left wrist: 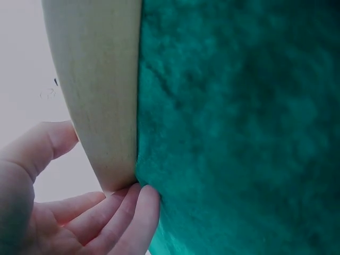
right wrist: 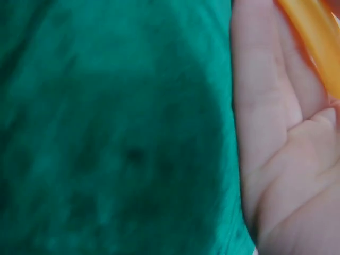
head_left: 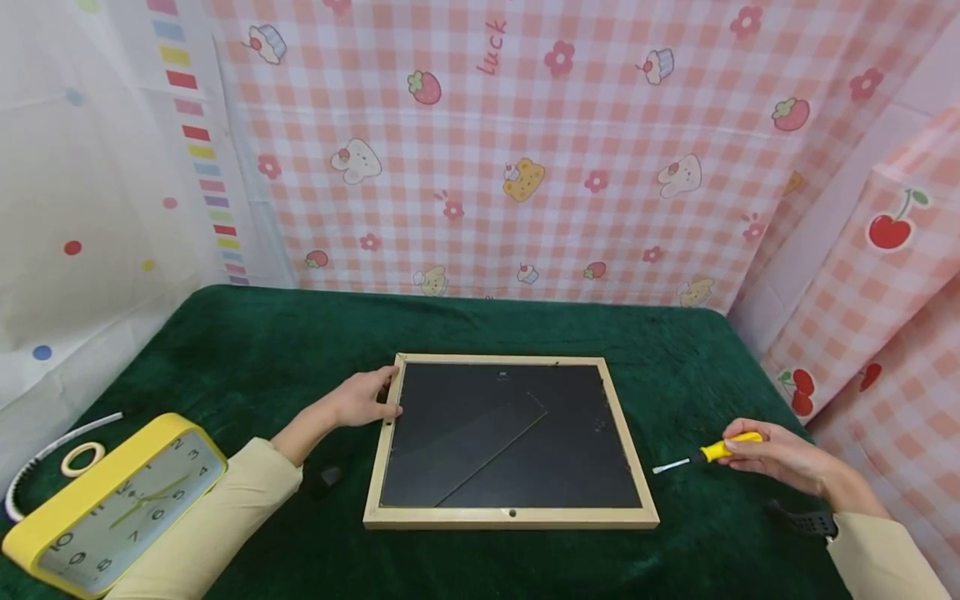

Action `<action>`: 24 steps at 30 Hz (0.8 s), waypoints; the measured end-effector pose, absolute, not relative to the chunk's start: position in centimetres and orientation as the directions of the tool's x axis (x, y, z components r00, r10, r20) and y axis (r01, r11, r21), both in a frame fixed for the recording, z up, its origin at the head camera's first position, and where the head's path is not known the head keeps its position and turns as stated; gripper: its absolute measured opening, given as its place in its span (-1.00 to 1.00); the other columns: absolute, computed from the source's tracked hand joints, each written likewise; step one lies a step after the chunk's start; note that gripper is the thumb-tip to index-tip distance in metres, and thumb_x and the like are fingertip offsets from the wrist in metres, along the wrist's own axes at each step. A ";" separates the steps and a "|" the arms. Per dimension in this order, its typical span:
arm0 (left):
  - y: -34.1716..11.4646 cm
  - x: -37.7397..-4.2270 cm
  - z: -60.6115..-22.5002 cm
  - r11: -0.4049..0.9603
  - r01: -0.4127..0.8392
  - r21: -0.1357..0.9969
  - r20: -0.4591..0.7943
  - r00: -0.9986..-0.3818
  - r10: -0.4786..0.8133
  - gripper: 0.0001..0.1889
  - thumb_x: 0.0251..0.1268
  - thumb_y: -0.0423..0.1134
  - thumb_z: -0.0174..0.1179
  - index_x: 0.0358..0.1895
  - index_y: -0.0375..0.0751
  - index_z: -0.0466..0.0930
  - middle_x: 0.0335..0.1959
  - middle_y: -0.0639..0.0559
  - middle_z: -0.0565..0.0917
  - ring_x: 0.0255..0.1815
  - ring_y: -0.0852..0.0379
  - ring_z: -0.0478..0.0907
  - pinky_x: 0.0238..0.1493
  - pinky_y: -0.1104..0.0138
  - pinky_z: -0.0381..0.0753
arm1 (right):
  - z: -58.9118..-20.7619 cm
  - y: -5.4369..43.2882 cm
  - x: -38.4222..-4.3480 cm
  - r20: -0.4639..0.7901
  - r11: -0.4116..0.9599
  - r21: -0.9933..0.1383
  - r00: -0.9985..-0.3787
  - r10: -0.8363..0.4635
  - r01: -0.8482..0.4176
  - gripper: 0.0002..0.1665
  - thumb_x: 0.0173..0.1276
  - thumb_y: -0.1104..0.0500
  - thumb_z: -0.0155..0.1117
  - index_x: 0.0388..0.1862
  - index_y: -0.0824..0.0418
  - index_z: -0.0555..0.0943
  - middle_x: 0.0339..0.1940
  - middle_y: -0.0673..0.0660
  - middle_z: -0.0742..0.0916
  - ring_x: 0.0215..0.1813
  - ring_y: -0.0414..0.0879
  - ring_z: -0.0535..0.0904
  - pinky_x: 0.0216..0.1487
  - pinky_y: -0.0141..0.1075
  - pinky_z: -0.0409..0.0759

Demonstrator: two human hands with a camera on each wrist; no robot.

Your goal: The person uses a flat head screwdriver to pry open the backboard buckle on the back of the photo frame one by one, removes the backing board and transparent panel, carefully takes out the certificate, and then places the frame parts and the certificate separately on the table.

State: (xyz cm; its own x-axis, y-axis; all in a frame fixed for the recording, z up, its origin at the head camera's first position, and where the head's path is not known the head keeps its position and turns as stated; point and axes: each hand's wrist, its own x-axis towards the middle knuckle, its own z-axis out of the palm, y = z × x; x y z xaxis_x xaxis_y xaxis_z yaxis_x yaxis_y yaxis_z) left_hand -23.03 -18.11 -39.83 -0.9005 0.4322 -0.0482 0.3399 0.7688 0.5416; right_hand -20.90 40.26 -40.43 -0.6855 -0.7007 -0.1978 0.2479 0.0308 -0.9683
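A picture frame (head_left: 510, 519) with a pale wooden border lies back up on the dark green cloth. Its black backing board (head_left: 472, 433) carries a slanting line across the middle. My left hand (head_left: 362, 400) holds the left side near the far corner, thumb on the border. In the left wrist view, the fingers (left wrist: 125, 223) curl at the corner of the wood. To the right of the frame, my right hand (head_left: 780, 458) grips a screwdriver (head_left: 717, 450) by its yellow handle. Its metal tip points left, close to the frame's right side.
A yellow clock (head_left: 97, 475) is at the left, overlapped by the left sleeve. Behind it lie a pale ring (head_left: 67, 461) and a curved white tube (head_left: 71, 435). A small dark object (head_left: 328, 478) sits left of the frame. A checked curtain (head_left: 480, 225) hangs behind the table.
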 end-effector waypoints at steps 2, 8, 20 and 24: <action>-18.3 -23.1 -39.8 0.770 0.336 0.543 -0.050 -0.902 0.429 -0.31 0.13 -0.25 0.17 0.23 -0.54 0.07 -0.12 -0.22 0.49 -0.12 -0.06 0.44 -0.19 0.16 0.44 | -40.7 40.5 -20.9 -0.215 0.043 -0.964 -0.671 -0.710 0.264 -0.69 0.41 0.39 -0.29 -0.09 0.23 0.43 -0.14 0.11 0.58 -0.06 -0.06 0.51 0.00 -0.24 0.39; -18.4 -23.0 -39.6 0.771 0.336 0.541 -0.054 -0.901 0.431 -0.30 0.13 -0.24 0.17 0.23 -0.55 0.06 -0.09 -0.26 0.48 -0.08 -0.09 0.43 -0.15 0.13 0.42 | -40.8 40.8 -20.9 -0.250 0.112 -0.963 -0.652 -0.716 0.246 -0.67 0.41 0.38 -0.28 0.00 0.26 0.43 -0.09 0.08 0.55 -0.07 -0.10 0.48 -0.02 -0.26 0.41; -18.3 -23.0 -39.5 0.772 0.346 0.533 -0.059 -0.895 0.442 -0.29 0.14 -0.24 0.17 0.23 -0.58 0.04 -0.11 -0.26 0.49 -0.09 -0.09 0.44 -0.16 0.14 0.43 | -40.0 41.0 -20.7 -0.334 0.352 -0.928 -0.695 -0.636 0.124 -0.71 0.37 0.34 -0.12 0.00 0.49 0.35 -0.17 0.16 0.50 -0.20 -0.07 0.45 -0.11 -0.22 0.47; -18.2 -23.0 -39.5 0.777 0.340 0.529 -0.065 -0.897 0.437 -0.29 0.15 -0.24 0.16 0.24 -0.56 0.03 -0.09 -0.26 0.49 -0.08 -0.09 0.44 -0.15 0.14 0.43 | -39.7 41.0 -20.5 -0.349 0.451 -0.890 -0.732 -0.585 0.063 -0.74 0.35 0.28 -0.07 -0.06 0.41 0.42 -0.30 0.13 0.49 -0.37 -0.13 0.43 -0.30 -0.24 0.49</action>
State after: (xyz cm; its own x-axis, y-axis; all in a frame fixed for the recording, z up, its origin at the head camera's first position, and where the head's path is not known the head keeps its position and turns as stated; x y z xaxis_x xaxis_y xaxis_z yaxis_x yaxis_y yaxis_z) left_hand -22.97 -18.22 -39.52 -0.8971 0.4371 -0.0650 0.3404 0.7773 0.5292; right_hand -20.53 40.97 -39.72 -0.7322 -0.5852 -0.3485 0.0634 0.4509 -0.8903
